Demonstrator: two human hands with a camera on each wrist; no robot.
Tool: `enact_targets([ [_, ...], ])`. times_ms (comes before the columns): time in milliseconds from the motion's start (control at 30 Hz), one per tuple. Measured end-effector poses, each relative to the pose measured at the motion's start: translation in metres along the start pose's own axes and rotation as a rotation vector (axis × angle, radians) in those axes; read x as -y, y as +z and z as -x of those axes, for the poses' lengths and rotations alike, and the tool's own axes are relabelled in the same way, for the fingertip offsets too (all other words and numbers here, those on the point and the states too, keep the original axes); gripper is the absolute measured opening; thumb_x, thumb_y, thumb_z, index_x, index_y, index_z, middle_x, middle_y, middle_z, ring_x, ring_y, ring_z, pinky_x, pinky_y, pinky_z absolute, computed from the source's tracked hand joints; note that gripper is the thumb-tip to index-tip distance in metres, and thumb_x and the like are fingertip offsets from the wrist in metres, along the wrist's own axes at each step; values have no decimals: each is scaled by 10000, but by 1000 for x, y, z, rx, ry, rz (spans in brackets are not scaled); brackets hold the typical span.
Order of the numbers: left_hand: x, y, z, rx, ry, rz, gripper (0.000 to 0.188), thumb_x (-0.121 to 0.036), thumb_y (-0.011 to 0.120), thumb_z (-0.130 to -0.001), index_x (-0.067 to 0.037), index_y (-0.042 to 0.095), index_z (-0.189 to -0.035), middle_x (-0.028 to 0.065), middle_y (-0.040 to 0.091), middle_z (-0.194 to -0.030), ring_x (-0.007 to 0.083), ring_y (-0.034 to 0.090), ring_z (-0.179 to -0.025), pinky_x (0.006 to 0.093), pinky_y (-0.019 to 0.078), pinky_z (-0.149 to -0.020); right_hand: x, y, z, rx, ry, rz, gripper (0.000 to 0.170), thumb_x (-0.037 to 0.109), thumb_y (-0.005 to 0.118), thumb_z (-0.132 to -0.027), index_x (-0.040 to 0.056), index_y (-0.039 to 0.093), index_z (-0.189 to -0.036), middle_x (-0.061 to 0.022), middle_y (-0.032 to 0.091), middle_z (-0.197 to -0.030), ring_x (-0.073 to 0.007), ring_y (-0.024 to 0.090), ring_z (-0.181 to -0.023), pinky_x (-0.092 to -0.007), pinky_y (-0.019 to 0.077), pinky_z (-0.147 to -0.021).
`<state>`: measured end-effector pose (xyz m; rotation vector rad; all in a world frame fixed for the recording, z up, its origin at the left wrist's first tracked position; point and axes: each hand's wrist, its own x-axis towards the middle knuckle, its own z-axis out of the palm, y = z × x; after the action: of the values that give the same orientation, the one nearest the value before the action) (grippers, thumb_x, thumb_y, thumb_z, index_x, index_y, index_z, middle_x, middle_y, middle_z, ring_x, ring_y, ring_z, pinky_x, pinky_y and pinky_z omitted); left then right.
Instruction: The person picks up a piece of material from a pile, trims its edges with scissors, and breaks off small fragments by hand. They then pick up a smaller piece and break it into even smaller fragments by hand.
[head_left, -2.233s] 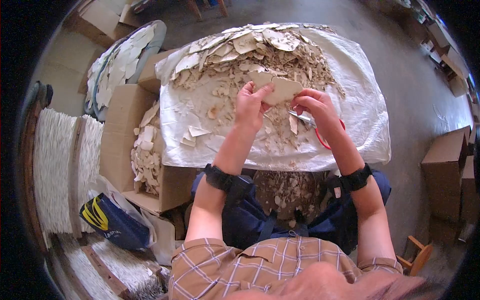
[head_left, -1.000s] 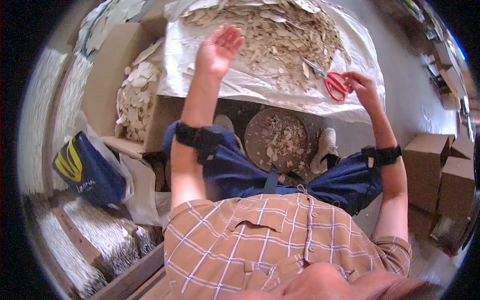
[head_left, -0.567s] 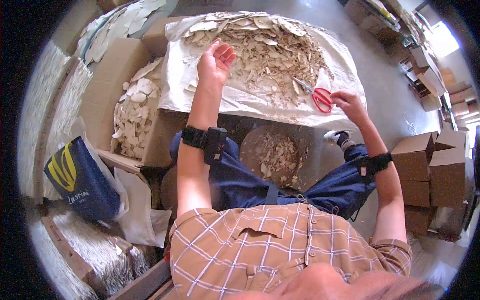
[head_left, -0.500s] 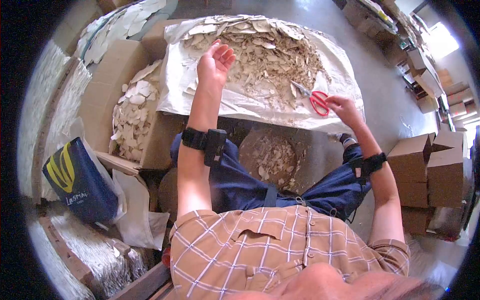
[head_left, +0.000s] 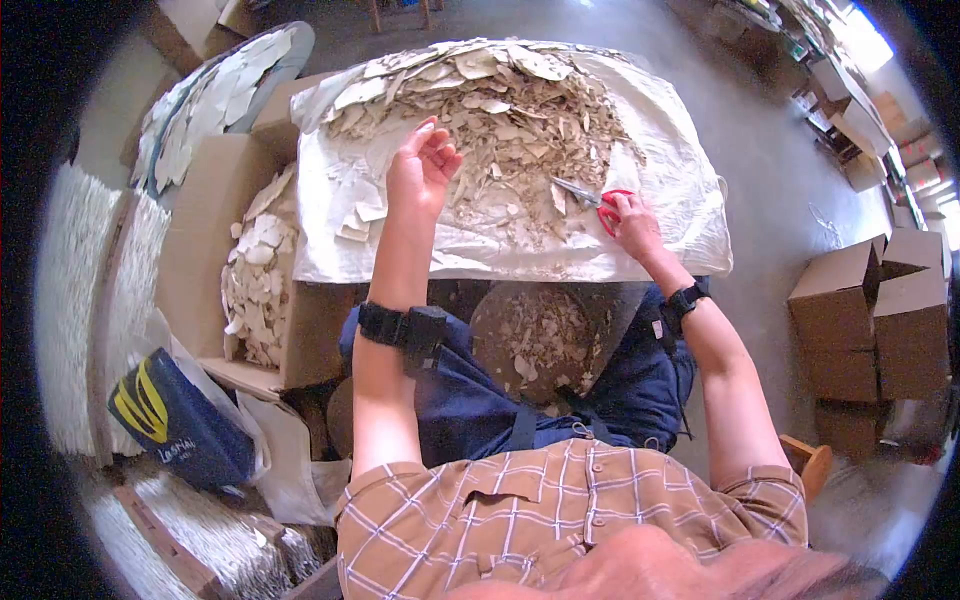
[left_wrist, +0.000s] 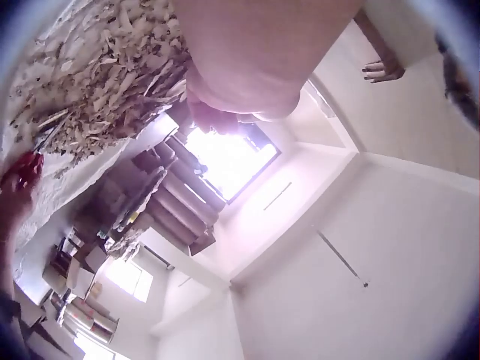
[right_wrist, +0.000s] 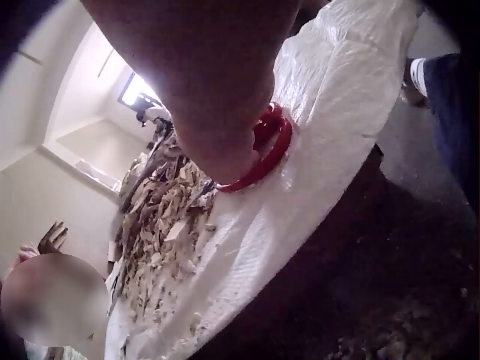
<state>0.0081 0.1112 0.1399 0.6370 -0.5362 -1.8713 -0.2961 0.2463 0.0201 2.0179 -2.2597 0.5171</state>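
Observation:
My right hand grips the red handles of a pair of scissors, whose metal blades point up and left toward the pile. In the right wrist view the red handle loop curves around my fingers, and the wrist hides most of the hand. My left hand is raised palm up over the left of the white sheet, its fingers loosely curled around nothing. Behind both hands spreads a heap of thin off-white flat pieces and brown scraps. A few pale flat pieces lie below my left hand.
The white sheet covers the table. Left of it stands a cardboard box filled with pale pieces. A round container with scraps sits between my legs. A dark blue bag stands at lower left, and brown cartons stand at right.
The pale flat piece held in both hands 2.2 s ago has left them. My right hand has moved left onto the scissors' handles. My left hand stays raised at left.

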Motion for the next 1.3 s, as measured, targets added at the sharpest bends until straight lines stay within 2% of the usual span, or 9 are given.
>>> enact_targets([
  [100,8,7,-5,-23,8,-29,135,-131,518,-818,-81,538,-942,20,564,-715,134,529,-584,305,470,-584,-3,-1,-3,-86,-80,-42,379,205,633,-693,92,517,-1036,-164,547,-952,-321,517,-905,-400,421,-799],
  [233,8,16,-11,18,-16,11,136,-126,523,-814,-80,537,-942,20,564,-717,132,526,-596,298,468,-582,-12,-16,-3,-223,122,-376,433,76,609,-598,81,516,-1021,-150,559,-916,-306,541,-843,-374,426,-764],
  [400,-5,25,-8,108,14,73,138,-108,528,-810,-73,532,-944,13,546,-706,129,498,-594,292,457,-583,-76,-16,-7,-242,515,-105,417,185,566,-657,51,508,-1047,-158,535,-966,-300,502,-925,-381,407,-816],
  [567,-19,11,-3,138,-2,157,128,-109,503,-838,-47,558,-934,25,536,-736,135,465,-617,273,410,-598,-105,-19,-15,-65,546,217,386,194,576,-683,48,519,-1036,-156,531,-970,-304,496,-936,-397,383,-854],
  [667,-26,3,1,111,30,105,130,-115,507,-838,-45,557,-936,25,535,-745,126,473,-615,267,412,-604,-89,-22,-35,-161,137,177,372,168,550,-733,54,511,-1086,-152,521,-1075,-301,466,-1033,-390,354,-900],
  [833,-27,-6,-10,53,52,41,139,-106,508,-821,-57,539,-948,28,557,-725,129,493,-599,290,445,-595,-16,39,-99,-10,118,-526,512,402,517,-799,50,467,-1167,-189,442,-1205,-312,394,-1137,-367,290,-966],
  [1000,-28,-13,-16,14,68,47,152,-108,523,-810,-56,532,-953,32,566,-727,130,499,-602,299,450,-600,51,61,-76,-142,111,-398,512,414,522,-783,54,493,-1145,-212,409,-1219,-357,356,-1153,-391,299,-958],
  [1167,-22,-2,-13,3,52,17,133,-112,529,-820,-59,534,-942,25,557,-742,129,484,-606,287,429,-611,79,45,-21,-109,-261,-342,385,199,642,-687,91,549,-1045,-155,464,-1150,-327,412,-1100,-376,378,-891],
  [1300,-17,-6,-13,-3,58,-24,143,-112,550,-803,-58,535,-934,33,565,-745,138,489,-610,293,438,-616,76,46,-6,-136,-233,-502,320,70,609,-701,106,572,-1016,-98,555,-982,-283,514,-955,-344,436,-803],
])
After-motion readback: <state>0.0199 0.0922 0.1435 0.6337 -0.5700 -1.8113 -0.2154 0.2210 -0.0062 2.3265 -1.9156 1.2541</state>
